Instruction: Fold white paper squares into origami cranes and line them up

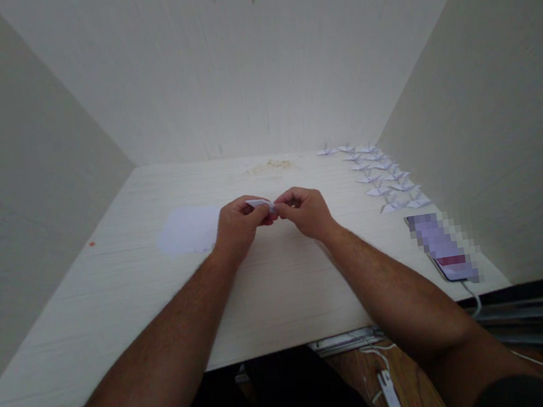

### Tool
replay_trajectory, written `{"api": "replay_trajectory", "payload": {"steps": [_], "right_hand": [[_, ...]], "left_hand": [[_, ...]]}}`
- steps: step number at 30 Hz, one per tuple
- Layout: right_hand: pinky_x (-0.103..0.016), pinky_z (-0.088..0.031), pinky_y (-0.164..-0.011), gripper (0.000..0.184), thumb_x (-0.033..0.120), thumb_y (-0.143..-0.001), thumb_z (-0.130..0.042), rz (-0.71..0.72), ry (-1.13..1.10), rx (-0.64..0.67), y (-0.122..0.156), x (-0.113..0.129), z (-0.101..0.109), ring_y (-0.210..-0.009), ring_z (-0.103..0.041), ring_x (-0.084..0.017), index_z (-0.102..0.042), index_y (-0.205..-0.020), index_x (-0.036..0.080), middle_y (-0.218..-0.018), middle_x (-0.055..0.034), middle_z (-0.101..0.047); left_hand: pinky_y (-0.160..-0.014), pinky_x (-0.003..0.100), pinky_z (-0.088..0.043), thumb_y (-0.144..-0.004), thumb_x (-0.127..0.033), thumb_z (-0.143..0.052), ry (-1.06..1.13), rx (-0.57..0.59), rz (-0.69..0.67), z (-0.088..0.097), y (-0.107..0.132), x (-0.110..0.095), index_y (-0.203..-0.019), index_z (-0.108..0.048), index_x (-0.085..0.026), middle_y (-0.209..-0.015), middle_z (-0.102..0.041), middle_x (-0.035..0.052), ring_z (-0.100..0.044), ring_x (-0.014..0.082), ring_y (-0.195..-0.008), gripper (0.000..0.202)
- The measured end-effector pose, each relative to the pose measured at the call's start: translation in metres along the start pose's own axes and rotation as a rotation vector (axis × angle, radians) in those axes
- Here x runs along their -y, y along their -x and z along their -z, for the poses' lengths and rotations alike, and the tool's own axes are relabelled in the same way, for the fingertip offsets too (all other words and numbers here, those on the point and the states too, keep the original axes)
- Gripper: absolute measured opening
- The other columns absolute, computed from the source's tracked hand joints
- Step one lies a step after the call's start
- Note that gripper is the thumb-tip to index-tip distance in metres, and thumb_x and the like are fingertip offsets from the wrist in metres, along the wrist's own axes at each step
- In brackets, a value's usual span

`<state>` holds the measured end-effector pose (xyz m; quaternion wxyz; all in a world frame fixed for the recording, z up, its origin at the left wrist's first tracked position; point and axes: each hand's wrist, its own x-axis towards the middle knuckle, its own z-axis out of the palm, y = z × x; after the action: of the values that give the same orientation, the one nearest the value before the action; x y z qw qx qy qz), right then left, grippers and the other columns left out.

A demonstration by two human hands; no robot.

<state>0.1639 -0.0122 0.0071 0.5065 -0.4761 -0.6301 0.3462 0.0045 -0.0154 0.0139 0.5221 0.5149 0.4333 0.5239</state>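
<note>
Between the fingertips: small folded pale-lilac paper piece [261,203], long axis running hand to hand. Left hand [239,225] pinches its left end, right hand [308,212] its right end; neither nearer.

A pale wood-grain desk [284,296] sits boxed in by three plain off-white panels: a back wall [252,65] behind it and a side wall to its left [18,165] and right [499,97]. Light falls evenly. Below the desk's front edge lies a brown wooden floor [417,378] with a white cable [390,395].
</note>
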Motion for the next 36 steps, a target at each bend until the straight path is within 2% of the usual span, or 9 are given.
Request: {"api": "replay_trajectory", "payload": {"steps": [12, 16, 24, 29, 36], "right_hand": [[-0.024, -0.048, -0.054, 0.009, 0.026, -0.075, -0.068, 0.034, 0.030, -0.065, 0.005, 0.003, -0.006, -0.057, -0.061, -0.011, -0.066, -0.073, 0.018, -0.065, 0.0002, -0.068], [-0.024, -0.051, -0.056, 0.010, 0.028, -0.075, -0.069, 0.038, -0.013, -0.044, 0.007, 0.005, -0.008, -0.059, -0.063, -0.011, -0.065, -0.073, 0.018, -0.067, -0.0003, -0.069], [-0.022, -0.042, -0.049, 0.014, 0.030, -0.075, -0.070, 0.043, 0.041, -0.051, 0.009, 0.004, -0.010, -0.052, -0.054, -0.009, -0.065, -0.071, 0.018, -0.060, 0.0015, -0.064], [-0.022, -0.039, -0.049, 0.016, 0.033, -0.077, -0.068, 0.020, 0.050, -0.044, 0.010, 0.001, -0.012, -0.052, -0.051, -0.009, -0.065, -0.071, 0.019, -0.060, 0.0016, -0.063], [-0.024, -0.041, -0.052, 0.017, 0.033, -0.079, -0.067, 0.040, 0.086, -0.044, 0.010, -0.001, -0.013, -0.056, -0.053, -0.010, -0.063, -0.071, 0.019, -0.062, 0.0011, -0.064]], "left_hand": [[-0.063, 0.030, -0.056, -0.070, -0.027, -0.073, 0.007, -0.012, -0.039, -0.003, 0.002, 0.000, -0.078, -0.068, -0.013, -0.067, -0.070, 0.0041, -0.066, 0.0151, -0.061, 0.017], [-0.059, 0.027, -0.053, -0.069, -0.025, -0.072, -0.037, -0.005, -0.047, -0.002, 0.002, -0.002, -0.077, -0.068, -0.014, -0.064, -0.068, 0.0032, -0.063, 0.0139, -0.059, 0.014], [-0.051, 0.023, -0.043, -0.067, -0.026, -0.075, -0.110, 0.009, -0.098, 0.002, 0.002, -0.001, -0.075, -0.070, -0.016, -0.059, -0.063, -0.0006, -0.053, 0.0100, -0.052, 0.014], [-0.052, 0.024, -0.041, -0.066, -0.026, -0.076, -0.112, -0.012, -0.070, 0.003, 0.000, 0.002, -0.072, -0.070, -0.017, -0.057, -0.063, -0.0002, -0.052, 0.0107, -0.051, 0.013], [-0.050, 0.023, -0.036, -0.063, -0.026, -0.078, -0.094, -0.063, -0.025, 0.002, -0.003, 0.006, -0.070, -0.071, -0.016, -0.053, -0.060, -0.0012, -0.049, 0.0097, -0.049, 0.013]]}}
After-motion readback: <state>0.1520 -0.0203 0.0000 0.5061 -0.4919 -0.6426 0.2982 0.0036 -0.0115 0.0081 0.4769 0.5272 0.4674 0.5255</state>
